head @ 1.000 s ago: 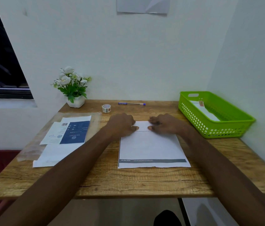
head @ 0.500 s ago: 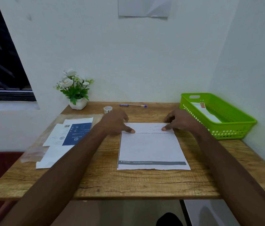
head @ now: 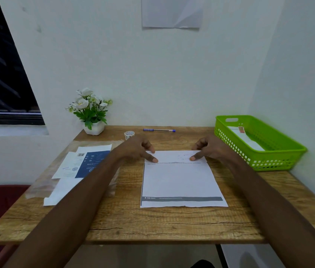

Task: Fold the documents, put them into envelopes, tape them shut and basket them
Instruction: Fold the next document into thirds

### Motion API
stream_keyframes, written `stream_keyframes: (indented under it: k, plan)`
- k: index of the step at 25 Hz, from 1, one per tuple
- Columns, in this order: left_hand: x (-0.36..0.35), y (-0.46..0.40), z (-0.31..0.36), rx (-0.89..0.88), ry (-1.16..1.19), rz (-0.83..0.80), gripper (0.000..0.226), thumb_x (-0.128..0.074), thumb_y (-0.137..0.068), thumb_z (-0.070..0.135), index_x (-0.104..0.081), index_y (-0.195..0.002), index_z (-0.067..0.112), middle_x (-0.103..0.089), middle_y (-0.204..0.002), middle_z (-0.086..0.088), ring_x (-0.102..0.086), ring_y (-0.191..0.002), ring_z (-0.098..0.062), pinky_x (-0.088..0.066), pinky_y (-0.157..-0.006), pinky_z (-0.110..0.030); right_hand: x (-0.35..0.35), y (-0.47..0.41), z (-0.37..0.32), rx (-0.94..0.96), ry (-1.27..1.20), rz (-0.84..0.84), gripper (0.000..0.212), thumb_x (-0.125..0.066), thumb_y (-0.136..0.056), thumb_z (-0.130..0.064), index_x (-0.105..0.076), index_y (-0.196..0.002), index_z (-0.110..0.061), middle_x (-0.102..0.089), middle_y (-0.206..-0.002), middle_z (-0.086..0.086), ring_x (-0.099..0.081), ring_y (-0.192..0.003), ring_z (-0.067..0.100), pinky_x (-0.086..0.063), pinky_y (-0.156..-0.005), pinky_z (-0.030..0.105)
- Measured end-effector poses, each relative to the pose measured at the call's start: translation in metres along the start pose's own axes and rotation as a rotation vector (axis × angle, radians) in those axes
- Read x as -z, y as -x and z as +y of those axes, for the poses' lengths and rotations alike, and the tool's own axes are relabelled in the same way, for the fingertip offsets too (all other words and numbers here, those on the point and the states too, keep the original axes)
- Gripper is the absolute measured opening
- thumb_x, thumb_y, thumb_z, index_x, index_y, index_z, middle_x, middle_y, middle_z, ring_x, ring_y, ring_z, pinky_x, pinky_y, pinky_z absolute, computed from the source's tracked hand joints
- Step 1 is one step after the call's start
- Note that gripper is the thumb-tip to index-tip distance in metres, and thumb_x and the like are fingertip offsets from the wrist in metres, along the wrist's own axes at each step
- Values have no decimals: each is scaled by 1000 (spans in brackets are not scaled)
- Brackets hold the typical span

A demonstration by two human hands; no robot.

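A white document [head: 181, 182] lies flat in the middle of the wooden table [head: 152, 225], a grey band printed along its near edge. Its far end is folded over into a narrow flap. My left hand [head: 136, 149] rests at the flap's left end, index fingertip pressing on the paper. My right hand [head: 209, 147] presses the flap nearer its right end the same way. Neither hand lifts the sheet. A green basket [head: 280, 157] at the right holds one white envelope [head: 247, 141] closed with a strip of tape. A small tape roll [head: 129, 134] stands behind my left hand.
Blue-and-white printed papers [head: 84, 161] lie at the left on a clear plastic sleeve [head: 42, 184], with a plain white sheet [head: 61, 192] under them. A pen [head: 159, 130] lies by the back wall. A potted white flower [head: 91, 113] stands back left. Walls close the back and right.
My hands have slid apart along the folded flap, from side by side in its middle a second ago out toward its two ends. The view has tilted up slightly.
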State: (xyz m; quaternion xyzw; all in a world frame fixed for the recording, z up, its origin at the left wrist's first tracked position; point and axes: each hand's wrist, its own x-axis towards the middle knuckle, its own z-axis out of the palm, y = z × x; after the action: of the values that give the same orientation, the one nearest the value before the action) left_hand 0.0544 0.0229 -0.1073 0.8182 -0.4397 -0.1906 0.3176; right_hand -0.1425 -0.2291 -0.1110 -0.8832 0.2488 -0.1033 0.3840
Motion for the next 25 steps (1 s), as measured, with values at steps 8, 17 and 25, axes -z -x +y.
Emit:
stream_keyframes:
  k: [8, 17, 25]
  plan:
    - [-1, 6, 12, -49, -17, -73, 65, -95, -66, 31, -68, -124, 15, -68, -117, 2, -62, -111, -11, -51, -97, -30, -1, 1, -5, -66, -47, -67, 52, -102, -42, -22, -72, -84, -14, -67, -88, 3, -59, -83, 17, -44, -70, 30]
    - [0, 8, 12, -52, 57, -66, 50, -95, -66, 24, -74, -109, 13, -73, -111, -4, -66, -104, -17, -53, -94, -36, -3, 2, -5, -38, -66, -31, 83, -97, -19, -39, -66, -93, -19, -64, -94, -1, -60, -88, 16, -45, -70, 29]
    - [0, 8, 9, -30, 338, 123, 22, -89, -76, 13, -78, -96, 12, -73, -78, 11, -65, -76, -8, -48, -62, -19, -5, 1, -1, 21, -275, 54, 44, -97, -51, -4, -74, -88, -9, -74, -80, 4, -69, -77, 18, -51, -60, 22]
